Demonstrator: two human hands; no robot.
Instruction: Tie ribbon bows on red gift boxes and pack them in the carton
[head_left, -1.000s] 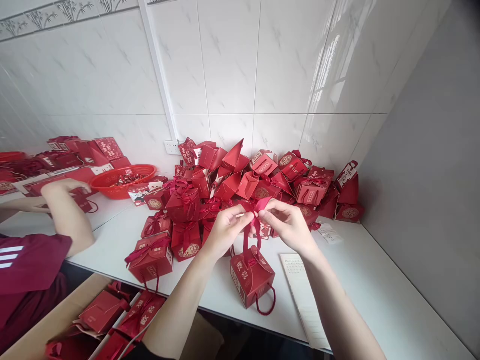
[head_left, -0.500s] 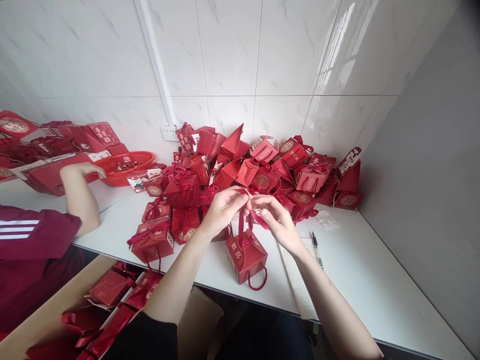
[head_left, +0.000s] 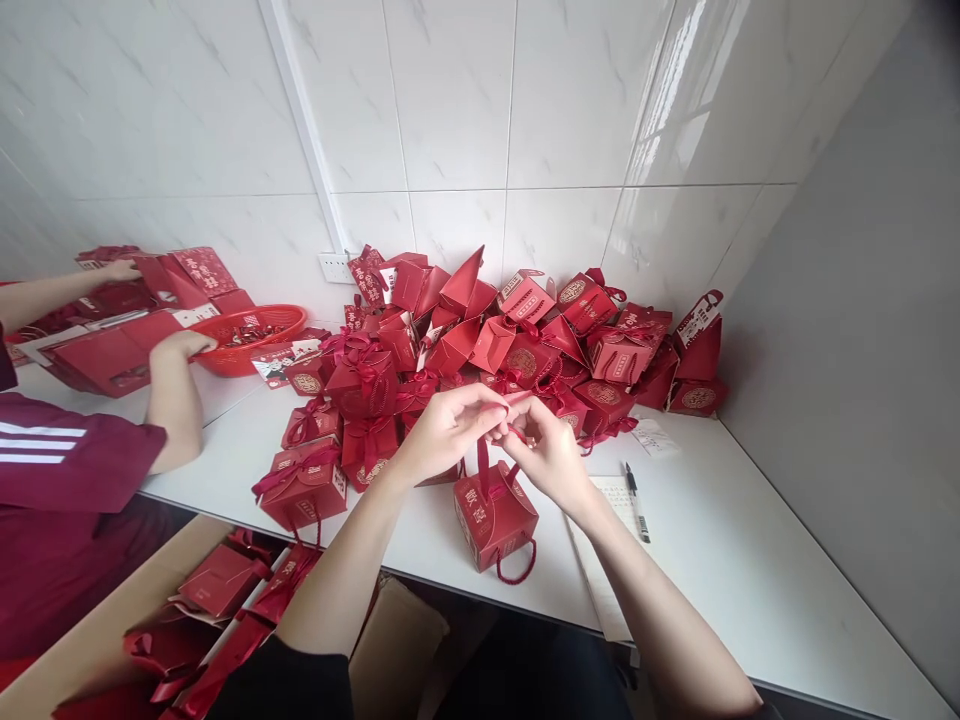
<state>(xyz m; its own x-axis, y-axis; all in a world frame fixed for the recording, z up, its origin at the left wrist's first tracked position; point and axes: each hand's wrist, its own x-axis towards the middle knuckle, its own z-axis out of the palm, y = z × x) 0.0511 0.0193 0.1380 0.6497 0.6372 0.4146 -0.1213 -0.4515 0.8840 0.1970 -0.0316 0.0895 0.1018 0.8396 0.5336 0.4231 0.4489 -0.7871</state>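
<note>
Left grip (head_left: 444, 430) and right grip (head_left: 551, 448) pinching red ribbon (head_left: 484, 468) of the near box (head_left: 496, 528); gold characters include "喜".

Black sleeve (head_left: 300, 675) ending near elbow; forearms (head_left: 341, 575), hands (head_left: 448, 435) bare.

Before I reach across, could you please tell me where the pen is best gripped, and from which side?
Probably mid-length on the pen, from above and its right: it lies flat, with the right forearm crowding its left and near end.

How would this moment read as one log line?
left hand: holding ribbon | right hand: holding ribbon | red box: on table, below hands | notebook: right of box
</note>
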